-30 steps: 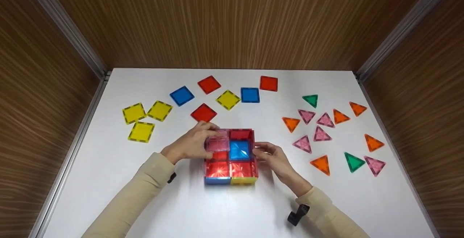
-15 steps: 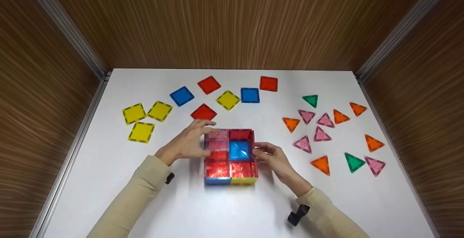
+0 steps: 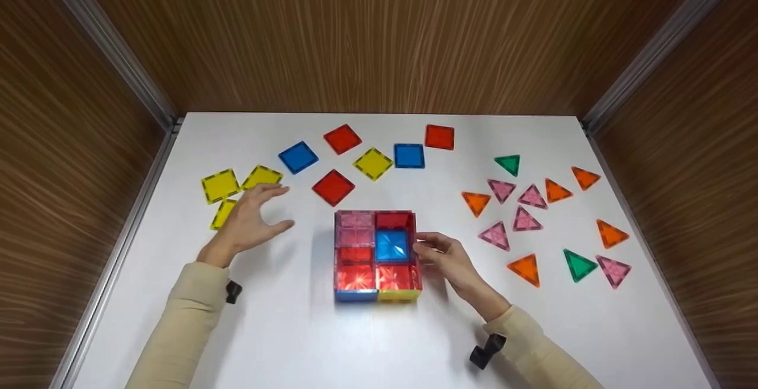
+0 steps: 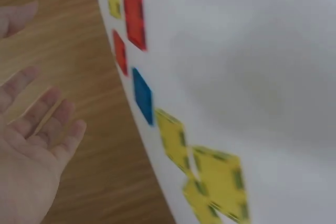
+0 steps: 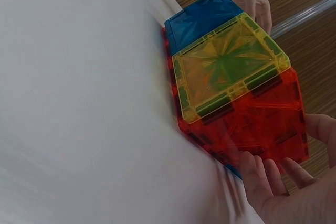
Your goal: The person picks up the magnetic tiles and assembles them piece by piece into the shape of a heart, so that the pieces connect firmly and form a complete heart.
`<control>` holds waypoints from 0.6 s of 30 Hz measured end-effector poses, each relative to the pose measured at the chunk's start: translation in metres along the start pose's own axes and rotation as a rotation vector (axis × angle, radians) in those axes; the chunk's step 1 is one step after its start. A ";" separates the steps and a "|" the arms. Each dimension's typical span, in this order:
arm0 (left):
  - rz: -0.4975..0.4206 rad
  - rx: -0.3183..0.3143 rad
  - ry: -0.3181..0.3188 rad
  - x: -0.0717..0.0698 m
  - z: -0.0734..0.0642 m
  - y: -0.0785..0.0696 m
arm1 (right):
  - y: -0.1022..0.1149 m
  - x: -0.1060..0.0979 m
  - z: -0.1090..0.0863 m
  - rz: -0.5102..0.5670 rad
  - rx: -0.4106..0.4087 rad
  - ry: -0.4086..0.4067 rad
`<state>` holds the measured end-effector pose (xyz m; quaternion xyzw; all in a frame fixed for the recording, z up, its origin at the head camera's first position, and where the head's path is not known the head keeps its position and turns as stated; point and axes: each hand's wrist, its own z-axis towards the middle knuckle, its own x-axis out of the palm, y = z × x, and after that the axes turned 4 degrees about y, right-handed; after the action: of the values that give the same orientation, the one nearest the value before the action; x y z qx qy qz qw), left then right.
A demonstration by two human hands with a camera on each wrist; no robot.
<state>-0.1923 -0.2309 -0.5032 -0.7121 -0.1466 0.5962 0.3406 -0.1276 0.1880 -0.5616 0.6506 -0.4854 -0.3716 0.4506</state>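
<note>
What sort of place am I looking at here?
Probably a purpose-built work or recording booth, though nothing labels it: a white table, wood-grain panels behind it and on both sides, and metal-looking rails along the corners where the panels meet.

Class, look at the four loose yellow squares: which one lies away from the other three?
The yellow square between the two loose blue squares; the other three yellow squares lie grouped near the left hand.
</note>
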 end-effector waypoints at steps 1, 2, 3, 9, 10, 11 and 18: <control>0.000 -0.013 -0.012 -0.002 -0.002 0.009 | 0.000 0.000 0.000 0.003 -0.002 -0.002; -0.007 -0.027 -0.025 -0.004 -0.003 0.017 | 0.000 0.000 0.000 0.004 -0.003 -0.004; -0.012 -0.043 -0.035 -0.005 -0.005 0.026 | 0.000 0.001 0.000 0.006 -0.003 -0.005; -0.025 -0.186 -0.084 -0.012 -0.017 0.065 | 0.000 0.001 0.000 0.004 0.001 -0.014; -0.023 -0.201 -0.098 -0.012 -0.019 0.071 | 0.000 0.001 0.001 0.002 0.001 -0.015; -0.016 -0.213 -0.114 -0.013 -0.020 0.076 | 0.000 0.001 0.001 0.001 0.002 -0.016; 0.077 -0.280 -0.162 -0.008 -0.023 0.100 | 0.001 0.001 0.001 -0.001 0.004 -0.019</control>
<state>-0.1925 -0.3154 -0.5615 -0.7072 -0.2278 0.6380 0.2022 -0.1284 0.1871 -0.5611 0.6480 -0.4902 -0.3770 0.4445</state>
